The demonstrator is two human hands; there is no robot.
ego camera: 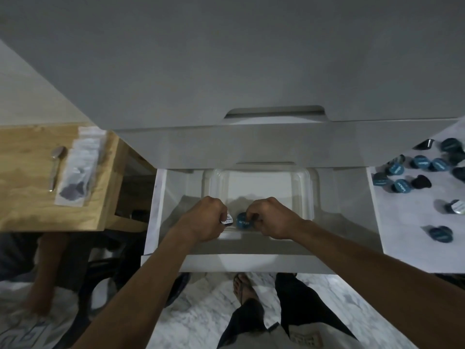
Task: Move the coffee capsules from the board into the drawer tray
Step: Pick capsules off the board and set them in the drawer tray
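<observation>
A clear plastic tray (259,172) lies in the open white drawer (251,265) in front of me. Both hands are inside the tray near its front edge. My left hand (205,219) is closed on a capsule with a white printed lid (228,219). My right hand (270,217) pinches a blue-lidded capsule (242,221), which sits low in the tray between the two hands. Several more dark capsules with blue lids (419,162) lie scattered on the white marbled board (412,230) to the right of the drawer.
A grey cabinet front (226,59) rises behind the drawer. At the left stands a wooden table (30,202) with a spoon (55,167) and plastic sachets (78,170). Below the drawer are my legs and a sandalled foot (242,288) on a pale rug.
</observation>
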